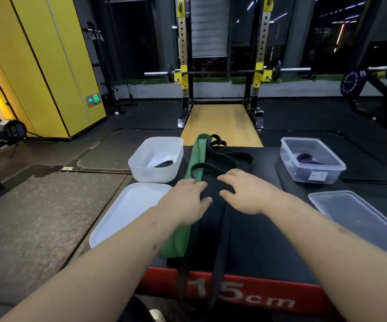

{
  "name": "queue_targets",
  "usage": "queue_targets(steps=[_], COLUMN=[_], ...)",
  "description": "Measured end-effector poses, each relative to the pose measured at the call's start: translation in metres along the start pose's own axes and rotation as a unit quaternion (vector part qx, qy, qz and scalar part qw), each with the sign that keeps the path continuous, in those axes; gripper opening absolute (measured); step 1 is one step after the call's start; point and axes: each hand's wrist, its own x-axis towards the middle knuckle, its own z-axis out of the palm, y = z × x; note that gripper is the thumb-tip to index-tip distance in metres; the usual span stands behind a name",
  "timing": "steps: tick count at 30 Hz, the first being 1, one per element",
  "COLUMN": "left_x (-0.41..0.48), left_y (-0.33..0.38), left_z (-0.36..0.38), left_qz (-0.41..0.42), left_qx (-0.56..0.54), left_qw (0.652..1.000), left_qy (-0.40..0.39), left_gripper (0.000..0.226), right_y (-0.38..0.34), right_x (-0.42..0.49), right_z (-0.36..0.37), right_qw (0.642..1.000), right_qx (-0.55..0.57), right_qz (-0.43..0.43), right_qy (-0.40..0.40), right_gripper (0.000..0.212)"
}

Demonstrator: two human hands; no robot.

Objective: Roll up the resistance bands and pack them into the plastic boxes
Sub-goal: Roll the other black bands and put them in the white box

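On black pad (269, 228), black band (222, 247) unrolled, green band (197, 156) alongside

I have the left grip (185, 201) and right grip (246, 194) close together, each pinching a fold of the black resistance band (220, 228), whose strands trail over the near red edge of the padded platform (269, 240). A green resistance band (197, 154) lies just left of it. At the left a white plastic box (141, 163) holds a dark band (163, 163), with the white lid (122, 212) nearer me; at the right a clear plastic box (313, 175) holds a purple band (308, 159), with the clear lid (355, 217) nearer me.
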Motion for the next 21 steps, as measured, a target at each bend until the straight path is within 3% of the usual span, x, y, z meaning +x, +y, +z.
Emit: queue_targets(steps=[5, 12, 18, 21], left_x=[-0.015, -0.021, -0.009, -0.002], left_y=[0.032, 0.034, 0.022, 0.017], left_z=[0.028, 0.060, 0.059, 0.056], left_qz=[-0.002, -0.045, -0.110, -0.118], left_qx=[0.008, -0.003, -0.030, -0.037], left_qw=[0.999, 0.998, 0.993, 0.992], left_qy=[-0.053, -0.035, -0.002, -0.001], left_gripper=[0.056, 0.034, 0.006, 0.010], right_y=[0.028, 0.051, 0.047, 0.043], right_x=[-0.032, -0.055, -0.067, -0.069], right_z=[0.037, 0.080, 0.101, 0.107], right_qw=[1.000, 0.997, 0.994, 0.993], right_qx=[0.019, 0.062, 0.094, 0.092], right_qz=[0.022, 0.053, -0.003, -0.032], right_qy=[-0.011, 0.008, 0.057, 0.071], right_gripper=[0.059, 0.053, 0.047, 0.048])
